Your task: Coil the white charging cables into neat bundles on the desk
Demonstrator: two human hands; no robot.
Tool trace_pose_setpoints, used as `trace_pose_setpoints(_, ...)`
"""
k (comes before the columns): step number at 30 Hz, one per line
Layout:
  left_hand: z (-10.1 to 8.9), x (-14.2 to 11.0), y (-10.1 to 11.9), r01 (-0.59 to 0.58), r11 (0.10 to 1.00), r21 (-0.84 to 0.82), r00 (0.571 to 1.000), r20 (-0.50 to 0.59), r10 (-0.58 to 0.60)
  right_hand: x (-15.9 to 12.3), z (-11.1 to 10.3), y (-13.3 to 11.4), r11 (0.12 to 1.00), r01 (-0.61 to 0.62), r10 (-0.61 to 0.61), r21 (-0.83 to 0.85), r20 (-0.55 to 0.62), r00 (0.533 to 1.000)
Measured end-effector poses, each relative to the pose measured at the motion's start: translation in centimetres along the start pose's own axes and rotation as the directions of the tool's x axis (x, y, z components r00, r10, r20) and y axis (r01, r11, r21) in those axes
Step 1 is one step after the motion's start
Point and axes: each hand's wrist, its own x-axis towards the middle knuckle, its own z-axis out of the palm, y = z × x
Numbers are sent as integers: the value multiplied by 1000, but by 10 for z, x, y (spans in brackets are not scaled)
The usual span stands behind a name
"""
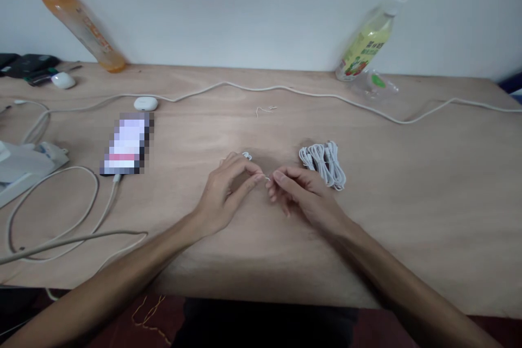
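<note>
My left hand (pixel 228 187) and my right hand (pixel 304 190) meet over the middle of the table, thumbs against forefingers in a pinch. A short bit of thin white strand (pixel 267 178) shows between the two sets of fingertips; both seem to grip it. Small loops of a white cable (pixel 247 155) stick out behind my left fingers, the rest hidden by that hand. Just beyond my right hand lie several bundled white cables (pixel 322 163), coiled side by side. Farther back, a few loose thin white strands (pixel 266 110) rest on the wood.
A phone (pixel 126 144) with a charging cable lies left, near a white earbud case (pixel 145 103). A long white cord (pixel 281 87) crosses the back. An orange drink bottle (pixel 81 27) and a yellow-green bottle (pixel 367 46) lean on the wall. White plastic gear (pixel 28 166) sits far left.
</note>
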Motion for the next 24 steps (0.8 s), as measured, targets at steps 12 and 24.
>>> trace_pose_setpoints(12, 1, -1, 3, 24, 1000, 18, 999, 34, -25, 3, 12, -5, 922, -159, 182, 352, -31, 983)
trace_pose_setpoints(24, 4, -4, 3, 41, 998, 42, 998, 53, -43, 1, 14, 1, 982, 154, -177, -111, -236, 956)
